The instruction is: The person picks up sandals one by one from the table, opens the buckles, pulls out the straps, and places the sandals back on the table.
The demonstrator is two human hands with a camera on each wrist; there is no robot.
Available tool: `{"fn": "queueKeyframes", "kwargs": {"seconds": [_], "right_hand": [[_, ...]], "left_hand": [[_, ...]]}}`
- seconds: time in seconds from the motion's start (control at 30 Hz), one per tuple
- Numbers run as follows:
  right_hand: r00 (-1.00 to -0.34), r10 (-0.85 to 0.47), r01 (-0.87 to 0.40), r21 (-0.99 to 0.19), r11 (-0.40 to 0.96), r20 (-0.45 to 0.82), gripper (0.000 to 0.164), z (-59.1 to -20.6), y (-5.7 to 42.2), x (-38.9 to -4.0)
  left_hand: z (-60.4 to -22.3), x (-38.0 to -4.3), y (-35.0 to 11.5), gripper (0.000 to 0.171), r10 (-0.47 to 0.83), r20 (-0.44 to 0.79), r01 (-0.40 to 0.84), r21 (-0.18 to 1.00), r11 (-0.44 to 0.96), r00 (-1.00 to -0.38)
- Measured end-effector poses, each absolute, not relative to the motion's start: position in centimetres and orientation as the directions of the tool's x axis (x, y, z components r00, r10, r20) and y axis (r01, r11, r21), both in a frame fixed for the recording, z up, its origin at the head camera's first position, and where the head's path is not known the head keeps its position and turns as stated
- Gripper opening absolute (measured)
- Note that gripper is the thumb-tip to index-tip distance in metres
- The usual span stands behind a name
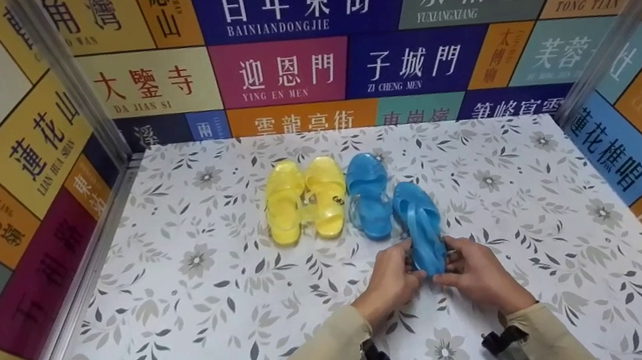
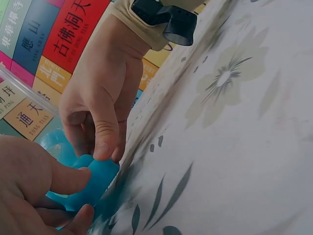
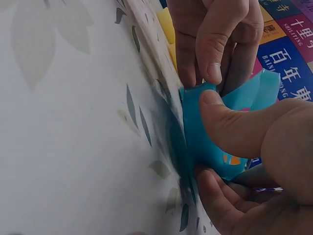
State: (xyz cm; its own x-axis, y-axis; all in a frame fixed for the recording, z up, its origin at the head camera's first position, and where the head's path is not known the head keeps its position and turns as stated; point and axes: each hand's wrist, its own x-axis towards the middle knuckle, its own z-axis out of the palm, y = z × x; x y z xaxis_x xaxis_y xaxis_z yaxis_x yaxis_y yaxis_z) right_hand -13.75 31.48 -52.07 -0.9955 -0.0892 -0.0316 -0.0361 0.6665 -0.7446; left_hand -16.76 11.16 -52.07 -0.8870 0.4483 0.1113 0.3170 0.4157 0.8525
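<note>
A blue jelly sandal lies on the flowered tabletop, heel end toward me. My left hand pinches its near end from the left, and my right hand grips the same end from the right. In the left wrist view my left hand and right hand close on the blue sandal. In the right wrist view my right hand has its thumb pressed on the blue sandal, with my left hand above. A second blue sandal lies just left of it.
Two yellow jelly sandals sit side by side left of the blue pair, one yellow sandal showing in the right wrist view. Walls covered in coloured street-sign panels enclose the table at the left, back and right.
</note>
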Motion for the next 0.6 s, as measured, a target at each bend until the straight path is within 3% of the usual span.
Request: {"fn": "queueKeyframes", "kwargs": {"seconds": [0.3,0.5,0.6], "right_hand": [[-0.995,-0.092,-0.043,-0.747,0.664,-0.024,0.080,-52.1,32.0,-16.3],[-0.998,-0.048,-0.001,-0.735,0.678,-0.043,0.077,-52.4,32.1,-17.5],[-0.999,-0.023,0.014,-0.713,0.701,-0.042,0.080,-52.3,31.7,-18.2]], "left_hand": [[-52.1,-18.3,12.6,0.055,0.399,0.075,0.258,0.866,0.429,-0.914],[-52.6,-19.4,13.4,0.025,0.360,0.181,0.351,0.796,0.493,-0.915],[-52.8,-19.7,13.6,0.026,0.326,0.197,0.341,0.808,0.480,-0.925]]}}
